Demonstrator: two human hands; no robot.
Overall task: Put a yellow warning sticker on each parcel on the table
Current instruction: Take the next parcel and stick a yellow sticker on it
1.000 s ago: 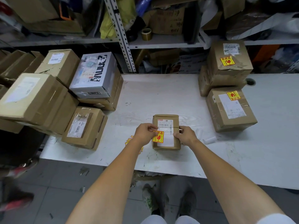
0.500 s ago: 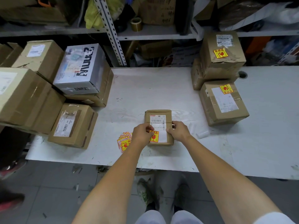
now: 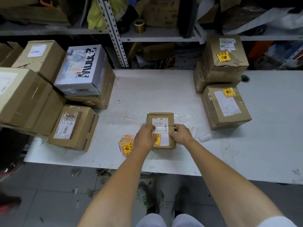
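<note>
STICKER ON, NEXT BOX WAITING: A person's left hand (image 3: 145, 138) and right hand (image 3: 180, 134) clasp a small parcel (image 3: 161, 115) on the counter (image 3: 147, 89), with a yellow warning sticker (image 3: 157, 140) fixed flat on its top. A second ago the left fingers (image 3: 151, 127) were pressing that sticker down. They have since slid up onto the white shipping label (image 3: 161, 124), and the sticker shows just below them. They lie curled over the parcel's left side, while the right fingers (image 3: 176, 128) curl round its right edge. Spare stickers (image 3: 126, 145) lie fanned just outside the left hand. This parcel looks finished. It probably belongs with the stickered parcels (image 3: 226, 112) beyond the right fingers, while the bare boxes (image 3: 73, 128) beyond the left fingers have yet to be marked.
</note>
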